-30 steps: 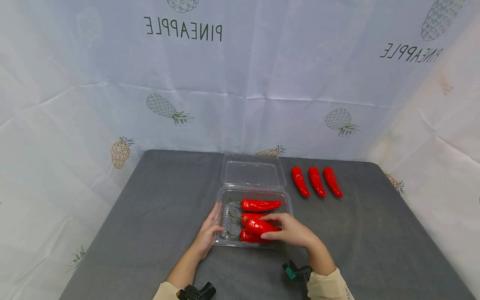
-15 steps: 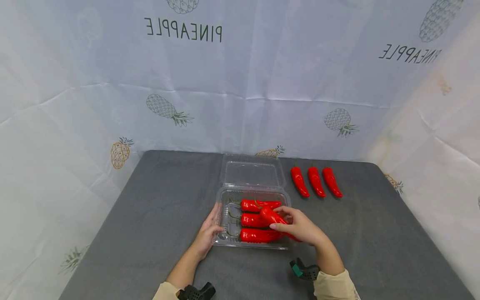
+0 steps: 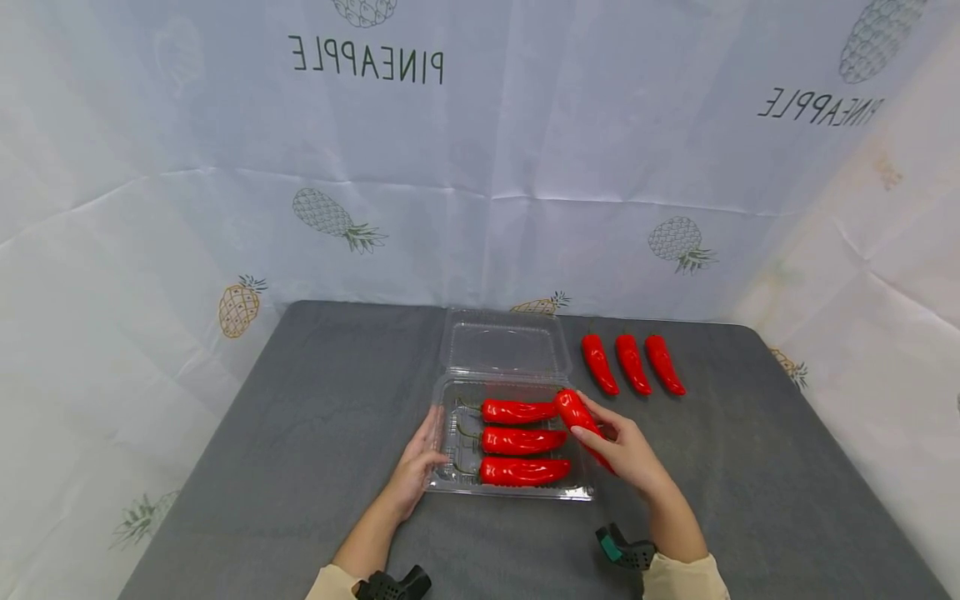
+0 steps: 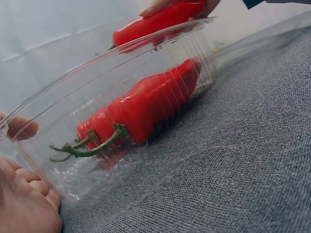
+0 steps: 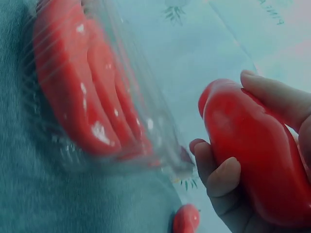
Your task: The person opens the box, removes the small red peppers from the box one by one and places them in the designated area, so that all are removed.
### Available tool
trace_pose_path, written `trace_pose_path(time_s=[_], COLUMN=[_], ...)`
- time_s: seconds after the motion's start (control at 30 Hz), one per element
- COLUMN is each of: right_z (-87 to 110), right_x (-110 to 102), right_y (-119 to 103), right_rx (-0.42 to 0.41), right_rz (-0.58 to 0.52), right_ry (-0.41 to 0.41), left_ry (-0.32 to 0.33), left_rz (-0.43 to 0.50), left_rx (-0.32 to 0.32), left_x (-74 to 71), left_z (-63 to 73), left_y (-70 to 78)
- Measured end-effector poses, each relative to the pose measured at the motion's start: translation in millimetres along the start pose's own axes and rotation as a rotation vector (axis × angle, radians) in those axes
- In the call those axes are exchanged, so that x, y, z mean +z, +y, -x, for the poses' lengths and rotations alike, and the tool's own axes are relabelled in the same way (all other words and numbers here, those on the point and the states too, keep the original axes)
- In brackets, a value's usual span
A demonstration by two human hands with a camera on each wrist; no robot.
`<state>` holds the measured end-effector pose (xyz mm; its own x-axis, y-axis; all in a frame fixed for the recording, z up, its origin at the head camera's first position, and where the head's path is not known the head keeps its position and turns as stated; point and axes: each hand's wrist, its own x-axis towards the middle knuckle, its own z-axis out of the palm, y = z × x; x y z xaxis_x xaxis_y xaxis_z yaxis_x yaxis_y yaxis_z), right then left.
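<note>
A clear plastic clamshell container holds several red peppers in a row, among them the near pepper, stems to the left: three lie inside. My left hand grips its left side, the thumb at the rim and the other fingers along the outer wall. Over the container's right edge, my right hand holds another red pepper between thumb and fingers. In the right wrist view this held pepper is tilted, with fingers on both sides. The left wrist view shows it above the rim.
The container's lid lies folded back behind it. Three more red peppers stand apart in a row on the grey table at back right, including the middle pepper. A white pineapple-print cloth hangs behind the table.
My right hand has lifted the pepper off the others and carried it right, uncovering the three in the container. The left hand stays on the container's side.
</note>
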<state>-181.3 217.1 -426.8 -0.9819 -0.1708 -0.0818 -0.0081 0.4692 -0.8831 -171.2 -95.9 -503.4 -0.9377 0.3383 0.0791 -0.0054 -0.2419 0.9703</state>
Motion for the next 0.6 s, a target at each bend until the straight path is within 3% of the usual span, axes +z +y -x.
trace_pose_path(time_s=[0.2, 0.6], right_z=[0.3, -4.4], right_x=[-9, -22], right_y=[9, 30], right_rx=[0.032, 0.198], right_rz=[-0.028, -0.062], right_ry=[0.080, 0.195], left_ry=[0.003, -0.001], left_rz=[-0.003, 0.010], left_rx=[-0.007, -0.015], left_x=[-0.8, 0.4], left_z=[-0.2, -0.4], left_y=[0.0, 1.4])
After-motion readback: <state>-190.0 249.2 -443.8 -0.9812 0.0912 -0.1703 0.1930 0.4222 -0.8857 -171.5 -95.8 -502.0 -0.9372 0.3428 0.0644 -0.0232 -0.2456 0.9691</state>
